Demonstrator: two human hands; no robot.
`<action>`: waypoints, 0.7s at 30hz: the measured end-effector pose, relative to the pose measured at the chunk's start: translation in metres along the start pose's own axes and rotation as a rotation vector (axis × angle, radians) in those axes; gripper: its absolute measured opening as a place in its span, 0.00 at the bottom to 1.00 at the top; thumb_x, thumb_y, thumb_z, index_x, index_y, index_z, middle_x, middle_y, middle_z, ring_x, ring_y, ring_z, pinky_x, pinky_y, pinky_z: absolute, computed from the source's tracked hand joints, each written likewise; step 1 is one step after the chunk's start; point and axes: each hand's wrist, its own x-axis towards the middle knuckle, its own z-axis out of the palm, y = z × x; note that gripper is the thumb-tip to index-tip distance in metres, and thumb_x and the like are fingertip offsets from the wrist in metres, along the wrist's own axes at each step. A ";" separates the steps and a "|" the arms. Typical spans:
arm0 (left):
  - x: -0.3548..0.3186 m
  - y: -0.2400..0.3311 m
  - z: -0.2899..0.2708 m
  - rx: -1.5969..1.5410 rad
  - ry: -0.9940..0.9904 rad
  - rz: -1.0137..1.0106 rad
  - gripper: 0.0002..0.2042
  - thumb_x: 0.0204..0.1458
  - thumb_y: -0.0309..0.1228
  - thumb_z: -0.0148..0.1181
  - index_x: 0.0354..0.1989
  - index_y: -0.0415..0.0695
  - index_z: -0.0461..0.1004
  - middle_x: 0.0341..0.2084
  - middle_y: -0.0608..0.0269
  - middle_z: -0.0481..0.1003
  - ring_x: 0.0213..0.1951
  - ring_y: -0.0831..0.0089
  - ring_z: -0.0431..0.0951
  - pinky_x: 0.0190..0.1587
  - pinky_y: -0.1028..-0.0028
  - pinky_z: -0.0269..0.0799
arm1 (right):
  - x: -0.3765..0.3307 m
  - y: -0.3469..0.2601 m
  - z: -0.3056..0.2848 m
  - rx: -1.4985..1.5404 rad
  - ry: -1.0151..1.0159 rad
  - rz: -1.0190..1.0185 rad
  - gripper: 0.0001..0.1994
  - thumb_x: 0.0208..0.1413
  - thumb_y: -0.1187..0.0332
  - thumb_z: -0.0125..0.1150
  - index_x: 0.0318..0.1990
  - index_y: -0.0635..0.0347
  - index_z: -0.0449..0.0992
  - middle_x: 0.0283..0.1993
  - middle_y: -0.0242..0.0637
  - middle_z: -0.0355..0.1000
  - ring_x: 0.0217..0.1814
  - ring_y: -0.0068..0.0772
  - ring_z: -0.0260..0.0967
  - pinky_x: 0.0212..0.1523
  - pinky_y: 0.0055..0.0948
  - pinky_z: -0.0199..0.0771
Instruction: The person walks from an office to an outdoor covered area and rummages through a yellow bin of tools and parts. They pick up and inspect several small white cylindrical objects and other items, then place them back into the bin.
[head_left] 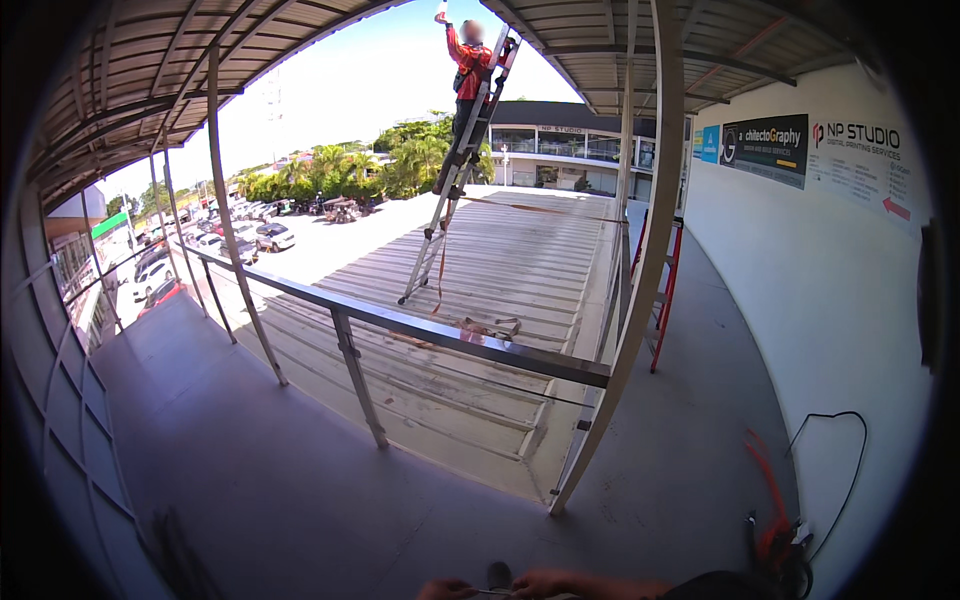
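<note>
At the lower edge, my left hand (447, 589) and my right hand (545, 582) are close together, both partly cut off by the picture's rim. Their fingers are closed at the two ends of a thin, pale, cord-like piece (490, 591), whose exact kind is too small to make out. Just above the gap between my hands shows a dark, rounded shape (499, 574), perhaps a shoe tip. My right forearm reaches in from the right.
A metal railing (430, 325) and slanted post (625, 290) border the walkway. Beyond, a person (468, 75) in red stands on a ladder (455, 180) over a ribbed roof (480, 245). Red stepladder (668, 295), red tool (775, 540) and black cable (862, 450) are on the right.
</note>
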 end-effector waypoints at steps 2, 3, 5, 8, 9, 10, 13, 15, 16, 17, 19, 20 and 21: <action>0.032 0.001 -0.010 0.010 0.040 0.007 0.21 0.56 0.47 0.65 0.45 0.40 0.82 0.37 0.52 0.83 0.41 0.63 0.80 0.47 0.62 0.75 | 0.026 0.000 -0.026 0.297 -0.015 -0.064 0.24 0.62 0.47 0.59 0.49 0.61 0.80 0.35 0.38 0.77 0.38 0.33 0.74 0.42 0.37 0.75; 0.041 0.001 -0.013 0.011 0.047 -0.003 0.20 0.56 0.46 0.65 0.46 0.41 0.82 0.38 0.52 0.83 0.42 0.63 0.80 0.48 0.62 0.75 | 0.042 -0.002 -0.040 0.308 -0.037 -0.107 0.24 0.62 0.48 0.60 0.48 0.63 0.80 0.35 0.39 0.77 0.38 0.34 0.75 0.39 0.35 0.76; 0.063 0.002 -0.022 -0.079 0.068 -0.026 0.20 0.56 0.45 0.66 0.47 0.41 0.82 0.40 0.52 0.83 0.43 0.63 0.80 0.49 0.62 0.75 | 0.068 -0.009 -0.088 0.074 -0.174 0.056 0.22 0.65 0.49 0.57 0.53 0.58 0.77 0.37 0.36 0.74 0.37 0.30 0.70 0.38 0.34 0.74; 0.111 0.015 -0.050 -0.023 0.103 -0.027 0.19 0.56 0.43 0.66 0.48 0.42 0.81 0.42 0.52 0.83 0.45 0.63 0.80 0.50 0.63 0.75 | 0.102 -0.041 -0.161 -0.084 -0.240 0.076 0.21 0.66 0.50 0.56 0.55 0.57 0.77 0.37 0.35 0.75 0.35 0.29 0.69 0.37 0.33 0.73; 0.122 0.020 -0.057 0.017 0.112 -0.035 0.18 0.56 0.42 0.66 0.49 0.42 0.81 0.43 0.52 0.83 0.45 0.63 0.81 0.50 0.63 0.75 | 0.110 -0.051 -0.186 -0.160 -0.258 0.062 0.21 0.66 0.50 0.56 0.54 0.57 0.77 0.37 0.35 0.75 0.35 0.29 0.69 0.37 0.33 0.73; 0.133 0.023 -0.064 -0.004 0.144 -0.038 0.18 0.56 0.41 0.66 0.48 0.42 0.82 0.42 0.52 0.83 0.45 0.63 0.81 0.50 0.64 0.75 | 0.116 -0.062 -0.203 -0.225 -0.282 0.026 0.21 0.66 0.50 0.56 0.54 0.57 0.77 0.36 0.35 0.75 0.34 0.29 0.70 0.37 0.34 0.73; 0.172 0.031 -0.090 -0.029 0.221 -0.008 0.18 0.55 0.40 0.67 0.48 0.41 0.82 0.42 0.52 0.83 0.46 0.63 0.81 0.52 0.64 0.75 | 0.137 -0.087 -0.242 -0.291 -0.279 -0.007 0.22 0.66 0.49 0.55 0.52 0.58 0.78 0.34 0.35 0.75 0.34 0.30 0.70 0.36 0.35 0.73; 0.198 0.031 -0.113 0.003 0.234 0.029 0.18 0.55 0.40 0.67 0.48 0.41 0.82 0.42 0.52 0.83 0.46 0.63 0.81 0.52 0.64 0.76 | 0.149 -0.094 -0.255 -0.253 -0.260 0.006 0.22 0.66 0.48 0.55 0.52 0.58 0.78 0.34 0.34 0.74 0.34 0.30 0.70 0.37 0.35 0.73; 0.211 0.030 -0.124 0.019 0.212 0.023 0.18 0.55 0.40 0.67 0.48 0.40 0.82 0.43 0.52 0.83 0.47 0.64 0.81 0.53 0.64 0.75 | 0.154 -0.095 -0.257 -0.211 -0.241 0.023 0.22 0.66 0.48 0.55 0.51 0.58 0.78 0.34 0.34 0.74 0.35 0.30 0.70 0.38 0.34 0.74; 0.223 0.028 -0.136 0.036 0.188 0.017 0.19 0.55 0.40 0.68 0.49 0.39 0.81 0.44 0.51 0.82 0.48 0.64 0.81 0.53 0.64 0.75 | 0.158 -0.094 -0.258 -0.169 -0.222 0.039 0.23 0.66 0.48 0.55 0.51 0.59 0.78 0.34 0.33 0.74 0.35 0.30 0.70 0.38 0.34 0.74; 0.249 0.025 -0.160 0.046 0.148 0.023 0.20 0.55 0.40 0.68 0.49 0.38 0.81 0.46 0.50 0.82 0.49 0.64 0.80 0.54 0.64 0.75 | 0.164 -0.092 -0.254 -0.003 -0.149 0.033 0.23 0.66 0.46 0.55 0.51 0.58 0.78 0.35 0.31 0.73 0.37 0.29 0.70 0.40 0.33 0.75; 0.261 0.023 -0.169 0.035 0.129 0.032 0.21 0.55 0.41 0.68 0.50 0.37 0.80 0.46 0.50 0.82 0.49 0.64 0.80 0.54 0.64 0.75 | 0.167 -0.091 -0.250 0.082 -0.114 0.034 0.23 0.66 0.46 0.55 0.51 0.58 0.79 0.35 0.31 0.73 0.37 0.28 0.70 0.41 0.33 0.75; 0.271 0.020 -0.178 0.023 0.107 0.037 0.22 0.55 0.41 0.68 0.51 0.36 0.80 0.47 0.50 0.82 0.49 0.65 0.80 0.54 0.64 0.75 | 0.170 -0.091 -0.248 0.194 -0.108 0.035 0.23 0.66 0.47 0.57 0.51 0.59 0.78 0.36 0.29 0.73 0.39 0.26 0.71 0.43 0.30 0.76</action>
